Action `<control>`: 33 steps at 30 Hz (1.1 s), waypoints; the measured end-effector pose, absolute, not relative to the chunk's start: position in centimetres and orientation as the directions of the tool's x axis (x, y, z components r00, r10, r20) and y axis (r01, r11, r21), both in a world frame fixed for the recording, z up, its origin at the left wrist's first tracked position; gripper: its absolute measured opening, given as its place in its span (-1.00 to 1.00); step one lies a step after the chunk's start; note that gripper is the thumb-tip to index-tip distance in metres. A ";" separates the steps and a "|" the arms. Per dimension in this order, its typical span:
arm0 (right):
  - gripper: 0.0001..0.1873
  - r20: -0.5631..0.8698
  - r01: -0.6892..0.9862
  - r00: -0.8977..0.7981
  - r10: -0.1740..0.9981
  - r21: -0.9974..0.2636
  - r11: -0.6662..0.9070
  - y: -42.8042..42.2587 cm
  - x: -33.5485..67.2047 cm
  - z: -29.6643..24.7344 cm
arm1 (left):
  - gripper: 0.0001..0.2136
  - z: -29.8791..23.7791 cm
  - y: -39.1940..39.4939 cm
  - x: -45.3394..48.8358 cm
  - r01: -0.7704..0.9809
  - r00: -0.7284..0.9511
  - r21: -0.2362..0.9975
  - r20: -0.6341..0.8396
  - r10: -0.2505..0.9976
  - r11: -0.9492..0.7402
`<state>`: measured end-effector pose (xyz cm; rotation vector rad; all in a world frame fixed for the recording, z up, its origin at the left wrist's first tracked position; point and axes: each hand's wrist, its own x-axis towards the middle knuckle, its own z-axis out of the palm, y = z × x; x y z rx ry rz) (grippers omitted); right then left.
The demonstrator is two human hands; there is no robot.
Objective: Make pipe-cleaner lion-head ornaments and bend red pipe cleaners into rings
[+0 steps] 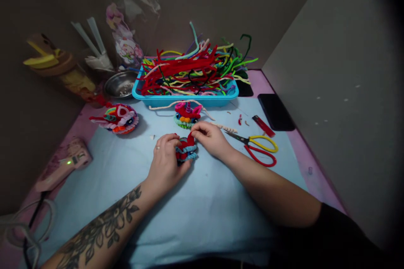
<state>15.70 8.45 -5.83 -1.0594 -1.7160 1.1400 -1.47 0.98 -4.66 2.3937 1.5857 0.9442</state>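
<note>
Shaping small red-and-blue pipe-cleaner figure (187, 151), looks mid-step.
Left hand (166, 164) clamps it, right hand (210, 136) pinches top; bending needs firm hold.

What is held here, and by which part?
A small red-and-blue pipe-cleaner figure: the left hand grips its side, the right hand pinches its red top.

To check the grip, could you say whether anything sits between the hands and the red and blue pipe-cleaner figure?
Nothing visible: the left hand cups the red and blue pipe-cleaner figure; the right hand pinches its top.
</note>
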 end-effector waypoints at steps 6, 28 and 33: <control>-0.91 0.164 0.218 -0.327 0.931 -0.945 0.243 8.3 15.8 -6.1 | -0.58 -4.8 1.0 -1.5 0.793 0.261 0.419 0.425 0.867 -0.443; -0.92 0.130 0.192 -0.327 0.936 -0.961 0.201 7.9 16.0 -5.6 | -0.59 -4.9 1.0 -1.4 0.809 0.250 0.404 0.422 0.871 -0.428; -0.92 0.042 0.146 -0.320 0.947 -0.985 0.093 7.8 15.9 -5.9 | -0.57 -4.8 0.9 -1.6 0.803 0.267 0.411 0.400 0.877 -0.432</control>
